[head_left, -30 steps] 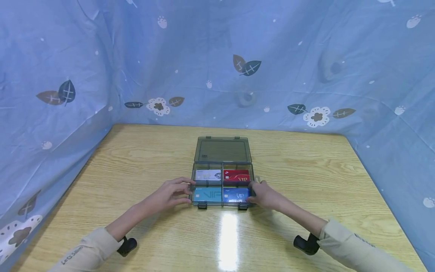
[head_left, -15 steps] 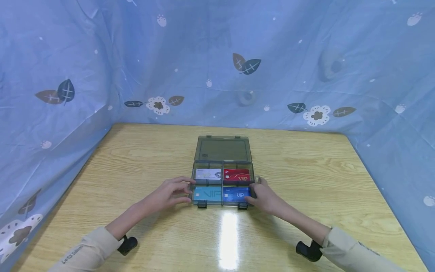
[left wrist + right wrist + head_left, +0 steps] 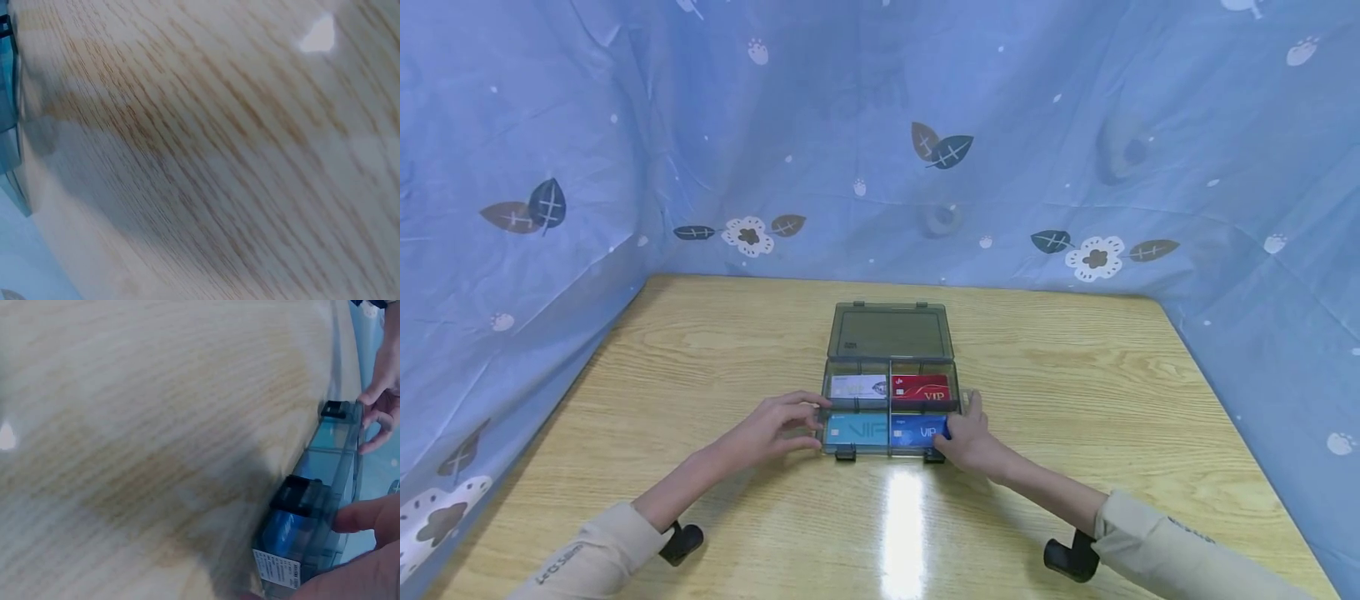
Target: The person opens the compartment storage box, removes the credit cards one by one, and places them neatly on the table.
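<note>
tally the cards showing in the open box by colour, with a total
White card: 1
Red card: 1
Light blue card: 1
Dark blue card: 1
Total cards showing: 4

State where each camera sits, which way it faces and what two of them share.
Head: worn on the head, facing forward and down at the table and open card box; left hand, right hand and sleeves show.
Left wrist: on that wrist, facing the table, box at the picture's left edge; no hand shows.
Right wrist: on that wrist, facing table and box; both hands show.
Head and right wrist share the box and hands.
</note>
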A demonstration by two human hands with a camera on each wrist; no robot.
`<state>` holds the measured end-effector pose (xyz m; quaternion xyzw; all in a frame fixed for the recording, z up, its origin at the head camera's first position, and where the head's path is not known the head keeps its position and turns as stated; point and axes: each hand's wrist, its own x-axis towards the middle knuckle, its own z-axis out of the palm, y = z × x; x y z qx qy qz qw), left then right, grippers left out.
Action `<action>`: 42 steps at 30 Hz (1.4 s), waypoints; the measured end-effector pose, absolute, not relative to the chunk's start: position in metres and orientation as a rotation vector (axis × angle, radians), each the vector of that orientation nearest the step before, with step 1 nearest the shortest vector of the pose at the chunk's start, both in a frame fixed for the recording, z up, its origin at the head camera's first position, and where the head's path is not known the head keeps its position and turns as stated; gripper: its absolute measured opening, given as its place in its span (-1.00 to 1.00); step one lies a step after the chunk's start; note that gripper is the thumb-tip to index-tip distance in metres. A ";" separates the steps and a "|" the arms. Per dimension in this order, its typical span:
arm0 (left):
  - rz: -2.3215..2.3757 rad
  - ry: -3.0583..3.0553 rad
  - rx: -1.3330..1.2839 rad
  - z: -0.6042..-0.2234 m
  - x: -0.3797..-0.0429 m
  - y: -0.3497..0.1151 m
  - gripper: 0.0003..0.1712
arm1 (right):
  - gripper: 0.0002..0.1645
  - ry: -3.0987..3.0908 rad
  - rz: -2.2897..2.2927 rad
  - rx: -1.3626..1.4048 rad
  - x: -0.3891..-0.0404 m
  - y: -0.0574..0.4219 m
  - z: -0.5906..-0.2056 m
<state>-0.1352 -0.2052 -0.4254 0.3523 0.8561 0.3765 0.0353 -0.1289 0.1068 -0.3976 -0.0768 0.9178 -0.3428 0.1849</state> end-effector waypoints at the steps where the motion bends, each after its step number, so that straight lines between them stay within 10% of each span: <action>1: 1.158 2.631 1.084 -0.426 -0.135 -0.205 -0.86 | -0.80 2.588 -0.993 -0.210 -0.128 0.107 -0.398; 8: 1.182 2.625 1.100 -0.428 -0.135 -0.205 -0.85 | -0.48 2.677 -1.099 -0.250 -0.126 0.113 -0.401; 30: 1.174 2.642 1.073 -0.427 -0.134 -0.205 -0.83 | -0.57 2.671 -1.233 -0.772 -0.135 0.130 -0.412; 42: 1.171 2.652 1.114 -0.428 -0.135 -0.206 -0.83 | -0.46 2.233 -1.563 -0.310 -0.142 0.145 -0.407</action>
